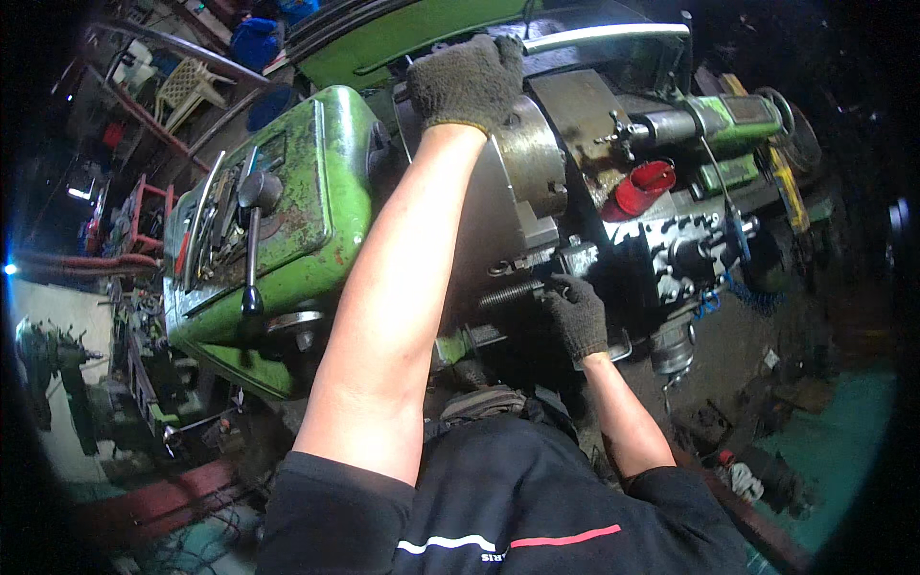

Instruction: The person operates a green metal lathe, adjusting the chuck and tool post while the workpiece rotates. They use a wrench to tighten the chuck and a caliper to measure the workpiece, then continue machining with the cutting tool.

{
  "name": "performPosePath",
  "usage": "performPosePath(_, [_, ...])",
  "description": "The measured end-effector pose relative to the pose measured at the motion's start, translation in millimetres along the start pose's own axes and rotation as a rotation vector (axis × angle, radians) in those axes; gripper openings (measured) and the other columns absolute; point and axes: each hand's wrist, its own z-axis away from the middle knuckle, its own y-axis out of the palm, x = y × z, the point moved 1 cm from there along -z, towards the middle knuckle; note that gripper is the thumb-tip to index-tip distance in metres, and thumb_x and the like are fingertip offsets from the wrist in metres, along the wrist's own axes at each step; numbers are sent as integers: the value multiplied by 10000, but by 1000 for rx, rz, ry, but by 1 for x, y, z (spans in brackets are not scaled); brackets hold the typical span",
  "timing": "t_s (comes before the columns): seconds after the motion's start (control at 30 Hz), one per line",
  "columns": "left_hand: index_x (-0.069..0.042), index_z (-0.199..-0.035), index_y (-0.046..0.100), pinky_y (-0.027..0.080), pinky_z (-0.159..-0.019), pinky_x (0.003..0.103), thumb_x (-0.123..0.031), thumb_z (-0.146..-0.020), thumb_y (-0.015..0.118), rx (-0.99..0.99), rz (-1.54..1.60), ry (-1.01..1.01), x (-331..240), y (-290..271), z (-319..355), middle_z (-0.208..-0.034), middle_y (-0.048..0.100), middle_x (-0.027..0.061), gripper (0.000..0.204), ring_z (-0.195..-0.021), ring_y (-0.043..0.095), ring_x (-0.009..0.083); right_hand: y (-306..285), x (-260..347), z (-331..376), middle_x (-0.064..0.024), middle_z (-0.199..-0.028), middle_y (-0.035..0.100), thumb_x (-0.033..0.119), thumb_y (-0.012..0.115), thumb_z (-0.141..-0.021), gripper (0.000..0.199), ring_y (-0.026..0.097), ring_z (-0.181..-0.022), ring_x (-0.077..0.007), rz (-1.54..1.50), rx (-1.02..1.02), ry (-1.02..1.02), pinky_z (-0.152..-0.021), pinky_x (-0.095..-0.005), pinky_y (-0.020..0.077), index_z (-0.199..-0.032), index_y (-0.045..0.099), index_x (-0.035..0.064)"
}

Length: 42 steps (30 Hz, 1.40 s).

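Note:
A green metal lathe [287, 192] stands in front of me, with a large round steel chuck [537, 153] at its middle. My left hand [467, 84], in a dark knitted glove, reaches across to the chuck's far upper side. Its fingers look curled, and whatever they grip is hidden behind the glove. My right hand [578, 318], gloved alike, is lower and nearer, beside the chuck's lower jaw parts. Its fingers are bent close to the end of a threaded rod [511, 293]; what lies in them cannot be made out.
A red container [645, 187] stands on the machine at right, near the green tailstock [738, 115]. Hand tools [216, 216] lie on the headstock, and a lever [253, 249] sticks out toward me. A pale curved bar [613, 34] spans the far side. A plastic chair [190, 88] is back left.

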Motion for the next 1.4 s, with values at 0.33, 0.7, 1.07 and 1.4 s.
performPosePath(0.33, [-88, -1212, 811, 560, -1032, 623, -605, -1130, 304, 138, -35, 41, 1, -9, -6, -1239, 779, 272, 728, -1179, 751, 469, 22, 50, 72, -204, -1010, 781, 374, 933, -831, 433, 779, -952, -380, -52, -50, 66, -842, -450, 602, -1040, 805, 18])
performPosePath(0.7, [-113, -1227, 808, 570, -979, 639, -630, -1134, 325, 102, -189, 118, 7, 2, -13, -1202, 786, 265, 714, -1121, 755, 497, 7, 50, 73, -163, -997, 768, 485, 957, -802, 523, 778, -893, -382, 65, 92, -167, -785, -477, 602, -1048, 804, 50])
performPosePath(1.07, [-157, -1203, 792, 579, -901, 625, -634, -1122, 363, 192, -273, -20, 7, 4, -16, -1136, 795, 243, 647, -1063, 758, 494, -37, 29, -4, -191, -1202, 776, 229, 779, -998, 347, 755, -1121, -400, -92, -262, -101, -968, -472, 601, -1326, 756, 117])
performPosePath(1.4, [-184, -1223, 770, 556, -894, 649, -688, -1125, 321, 266, -250, -164, -14, -10, -14, -1104, 794, 243, 681, -1060, 749, 514, -39, -9, -41, -239, -1352, 731, 330, 639, -1069, 396, 712, -1264, -417, -37, 31, 65, -1077, -485, 562, -1400, 687, 118])
